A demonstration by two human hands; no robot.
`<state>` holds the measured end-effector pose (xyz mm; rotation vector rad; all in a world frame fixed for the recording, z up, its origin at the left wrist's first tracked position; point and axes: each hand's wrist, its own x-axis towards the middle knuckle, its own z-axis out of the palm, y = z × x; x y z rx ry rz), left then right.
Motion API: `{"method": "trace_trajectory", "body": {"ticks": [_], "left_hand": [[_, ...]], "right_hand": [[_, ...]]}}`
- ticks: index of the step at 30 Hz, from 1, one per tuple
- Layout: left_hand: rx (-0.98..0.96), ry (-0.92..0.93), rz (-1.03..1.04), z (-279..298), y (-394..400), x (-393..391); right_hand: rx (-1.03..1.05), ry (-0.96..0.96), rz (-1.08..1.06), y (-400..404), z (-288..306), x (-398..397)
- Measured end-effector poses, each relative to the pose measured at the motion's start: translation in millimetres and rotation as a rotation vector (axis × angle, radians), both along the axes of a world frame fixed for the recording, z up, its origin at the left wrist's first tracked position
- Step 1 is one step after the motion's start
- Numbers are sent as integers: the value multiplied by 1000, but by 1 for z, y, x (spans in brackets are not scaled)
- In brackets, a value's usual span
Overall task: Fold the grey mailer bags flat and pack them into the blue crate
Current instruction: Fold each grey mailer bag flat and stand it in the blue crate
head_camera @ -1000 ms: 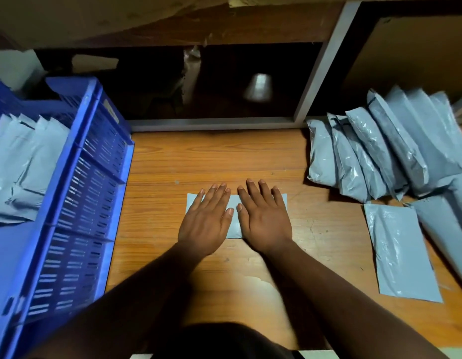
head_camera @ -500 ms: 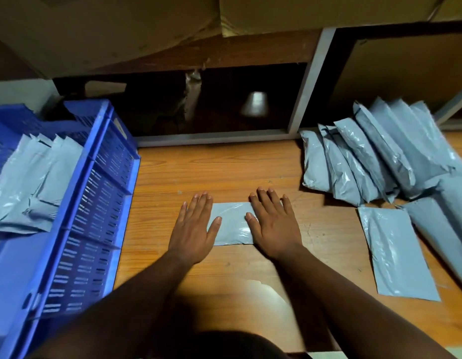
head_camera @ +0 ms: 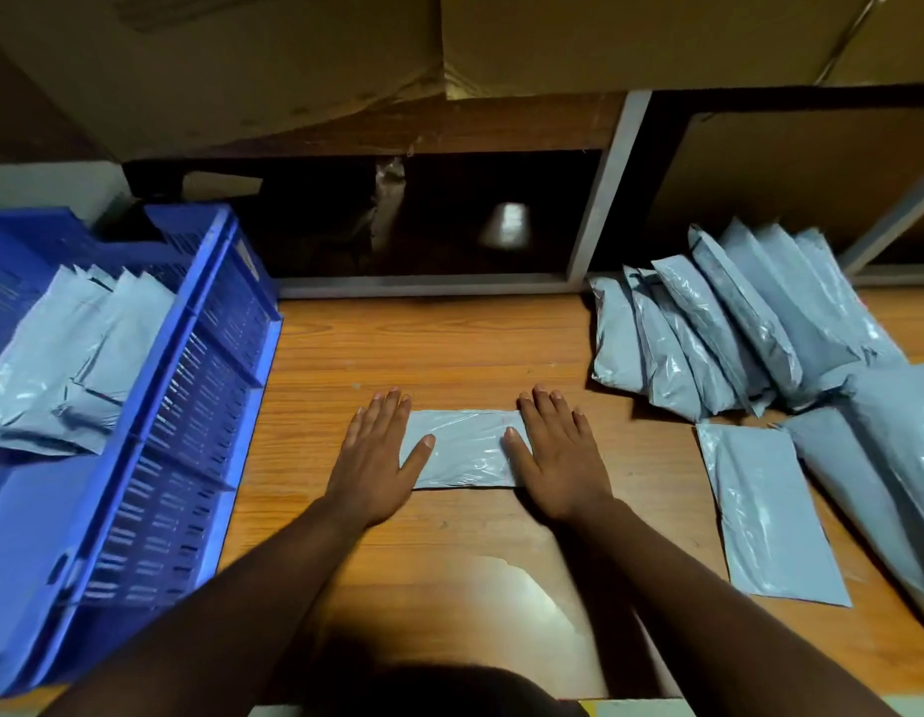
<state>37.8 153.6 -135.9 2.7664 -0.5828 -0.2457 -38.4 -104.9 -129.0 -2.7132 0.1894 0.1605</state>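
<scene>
Fingers [head_camera: 382, 406] of both hands lie straight, pressing the folded bag [head_camera: 462, 447] flat; next, probably, lift it toward the crate [head_camera: 190, 385] at nine o'clock.

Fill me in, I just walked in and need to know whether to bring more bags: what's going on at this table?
A person is flattening a folded grey mailer bag on the wooden table, the left hand and right hand pressing open-palmed on its two ends. The blue crate to the left already holds several folded bags. On the right, a pile of bags leans together, and one flat bag lies on the table beside it.
</scene>
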Motion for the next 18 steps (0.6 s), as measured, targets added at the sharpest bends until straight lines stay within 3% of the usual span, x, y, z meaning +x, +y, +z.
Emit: {"method": "trace_trajectory", "body": {"ticks": [5,8,18], "left_hand": [[56,-174,-83,14,-24,-3],[65,-133,-160,3,-42,-8],[198,-134,-127,-5,-52,-11]], "right_hand": [[-77,-125,55,16,23,16],[-122,-97,160,41,8,22],[-175,-53,167,50,-7,22]]}}
